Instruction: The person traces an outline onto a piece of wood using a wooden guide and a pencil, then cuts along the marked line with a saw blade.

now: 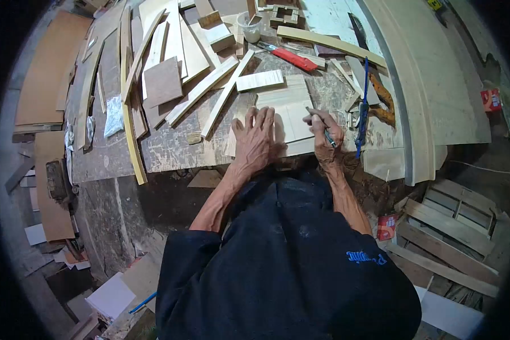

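Note:
My left hand (254, 136) lies on a pale wooden board (293, 116) near the bench's front edge, fingers stretched out and slightly spread. My right hand (326, 133) is closed around a slim pencil (330, 138) at the board's right side. One end of the pencil sticks out below the fingers; I cannot tell whether its point touches the wood. Just beyond the board's far edge is a short light wood block (260, 80). A red-handled cutter knife (292, 58) lies farther back.
Wooden strips (203, 90) and thin panels cover the bench's left side. A plastic cup (249, 27) stands at the back. To the right are a handsaw (382, 102), a blue clamp-like tool (362, 113) and a long raised plank (405, 90). Offcuts litter the floor.

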The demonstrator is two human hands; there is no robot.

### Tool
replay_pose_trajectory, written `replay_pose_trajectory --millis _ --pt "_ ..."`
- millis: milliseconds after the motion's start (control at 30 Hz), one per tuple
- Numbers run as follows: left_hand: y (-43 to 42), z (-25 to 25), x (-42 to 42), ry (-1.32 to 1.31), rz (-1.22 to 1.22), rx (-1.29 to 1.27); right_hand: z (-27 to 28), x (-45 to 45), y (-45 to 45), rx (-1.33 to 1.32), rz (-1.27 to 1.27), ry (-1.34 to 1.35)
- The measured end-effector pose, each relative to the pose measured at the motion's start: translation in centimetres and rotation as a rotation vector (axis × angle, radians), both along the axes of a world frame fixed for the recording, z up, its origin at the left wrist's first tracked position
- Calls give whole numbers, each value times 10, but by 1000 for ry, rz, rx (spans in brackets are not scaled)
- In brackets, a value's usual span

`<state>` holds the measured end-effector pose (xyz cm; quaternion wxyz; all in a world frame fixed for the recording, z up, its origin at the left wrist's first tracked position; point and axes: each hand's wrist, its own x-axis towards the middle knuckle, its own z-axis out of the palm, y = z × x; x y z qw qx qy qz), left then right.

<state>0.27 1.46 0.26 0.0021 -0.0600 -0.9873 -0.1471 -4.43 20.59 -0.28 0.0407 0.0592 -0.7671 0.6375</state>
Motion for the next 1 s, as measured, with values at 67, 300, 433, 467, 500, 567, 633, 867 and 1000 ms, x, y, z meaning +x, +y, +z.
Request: replay_pose_trajectory --millis 67,300,433,467,500,567,633,867,1000 --pt "-2 1 2 31 13 -4 -4 1 -2 52 4 -90" --pt "-3 4 18 99 68 -42 -8 -4 -17 136 34 67" --pt "-2 3 20 86 73 -47 -12 -6 -27 137 54 78" --pt "-2 3 20 56 79 -58 -12 -7 -28 147 63 81" --pt "-2 4 20 26 85 -68 -15 -7 -29 163 57 112" --pt "-3 5 20 29 81 -48 -21 -9 -28 160 65 119" --pt "-3 5 21 29 85 -34 -25 -10 -28 130 72 119" --pt "-2 6 22 12 118 13 -24 -11 -26 35 74 11" --pt "-3 4 21 -13 118 -6 -16 -13 -23 -157 24 -170"
